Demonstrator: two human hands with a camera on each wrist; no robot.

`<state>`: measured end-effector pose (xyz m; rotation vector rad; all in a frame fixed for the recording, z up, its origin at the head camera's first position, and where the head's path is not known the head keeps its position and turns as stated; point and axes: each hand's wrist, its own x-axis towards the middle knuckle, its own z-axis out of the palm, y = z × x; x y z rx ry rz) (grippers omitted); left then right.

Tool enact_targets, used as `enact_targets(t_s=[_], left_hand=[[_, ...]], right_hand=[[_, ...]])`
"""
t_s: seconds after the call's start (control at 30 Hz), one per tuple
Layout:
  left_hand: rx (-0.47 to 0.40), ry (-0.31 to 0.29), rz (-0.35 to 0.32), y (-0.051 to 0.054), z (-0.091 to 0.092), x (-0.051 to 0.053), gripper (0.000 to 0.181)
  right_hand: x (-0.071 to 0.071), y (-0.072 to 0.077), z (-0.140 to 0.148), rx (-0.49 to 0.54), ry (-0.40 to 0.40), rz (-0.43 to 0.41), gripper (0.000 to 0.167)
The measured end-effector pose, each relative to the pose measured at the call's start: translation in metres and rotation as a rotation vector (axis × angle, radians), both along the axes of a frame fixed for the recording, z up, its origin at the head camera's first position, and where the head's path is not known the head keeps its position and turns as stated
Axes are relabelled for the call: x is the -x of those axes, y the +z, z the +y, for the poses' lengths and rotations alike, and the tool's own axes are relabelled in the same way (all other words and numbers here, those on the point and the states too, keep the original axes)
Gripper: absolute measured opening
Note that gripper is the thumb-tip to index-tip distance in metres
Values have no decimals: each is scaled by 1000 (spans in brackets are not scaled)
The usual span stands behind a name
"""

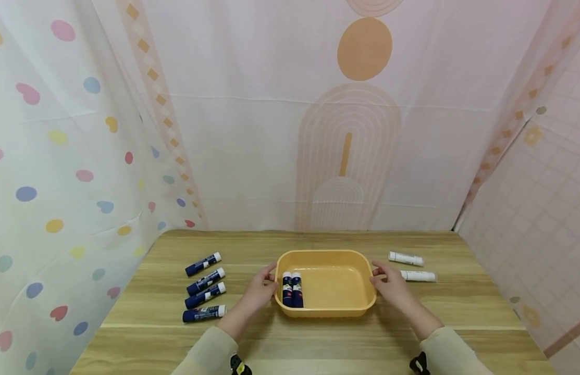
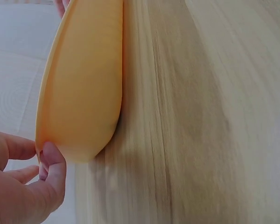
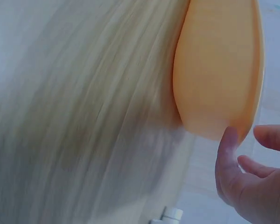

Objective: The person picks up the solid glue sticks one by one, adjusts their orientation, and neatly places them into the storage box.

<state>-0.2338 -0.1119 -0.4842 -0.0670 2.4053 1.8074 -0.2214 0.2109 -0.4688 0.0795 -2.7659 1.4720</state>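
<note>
- head view, far left: pale cloth printed with coloured spots and hearts.
- next, four blue tubes with white caps, lying in a column on the wooden table, caps pointing right.
- left hand: pinching the left end of the yellow-orange tray, thumb on the outer wall, finger at the rim; seen closer in the left wrist view.
- tray sits mid-table, between the hands. inside, at its left end, two capped tubes, blue, side by side, caps to the far side.
- right hand: at the tray's right end, thumb by the outer wall, fingers curved near the rim; narrow gap, cannot tell if it grips.
- right of that hand, two white tubes lying flat, one beyond the other.
</note>
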Motion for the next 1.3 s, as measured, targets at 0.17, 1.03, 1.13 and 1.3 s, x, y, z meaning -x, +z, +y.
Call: enact_targets(t_s=[0.17, 1.03, 1.13, 1.3], left_hand=[[40, -32, 65, -2, -7, -2, 52], [1050, -399, 680, -15, -147, -40, 58], [1076, -419, 733, -16, -154, -41, 61], [1109, -430, 727, -16, -159, -43, 57]], right_hand=[[1, -2, -1, 107, -10, -79, 45], [-3, 1, 2, 196, -49, -182, 48], [-3, 0, 1, 220, -50, -195, 49], [-1, -2, 0, 243, -45, -204, 49]])
